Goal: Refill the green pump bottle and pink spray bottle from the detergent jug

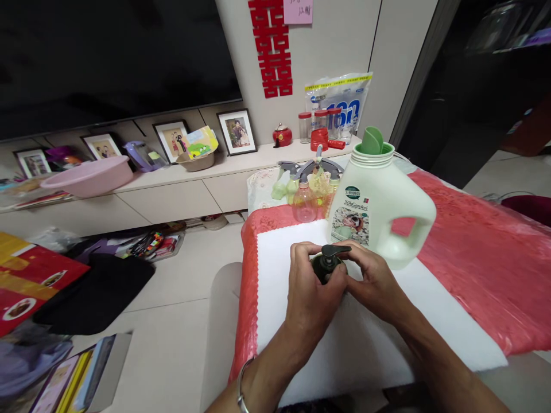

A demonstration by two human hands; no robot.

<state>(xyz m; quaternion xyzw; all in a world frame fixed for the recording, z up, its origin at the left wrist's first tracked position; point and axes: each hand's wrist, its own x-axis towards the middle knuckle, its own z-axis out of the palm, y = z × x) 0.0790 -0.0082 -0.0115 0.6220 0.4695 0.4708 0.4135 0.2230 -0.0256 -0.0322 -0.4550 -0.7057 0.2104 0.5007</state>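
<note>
A dark green pump bottle (329, 265) with a black pump head stands over the white mat (275, 275), most of its body hidden by my fingers. My left hand (310, 287) is wrapped round its left side, the thumb against the front. From the other side my right hand (371, 281) closes on it too, fingers near the pump head. Just behind my hands is a large pale green detergent jug (379, 206) with a handle and a green spout in its uncapped mouth.
Several clear spray bottles with grey trigger heads, one pinkish (305, 203), stand behind the mat. Red plastic sheeting (486, 252) covers the table. Along the wall, a low cabinet (167, 198) carries framed photos, a pink basin (90, 179) and red-lidded jars (305, 127).
</note>
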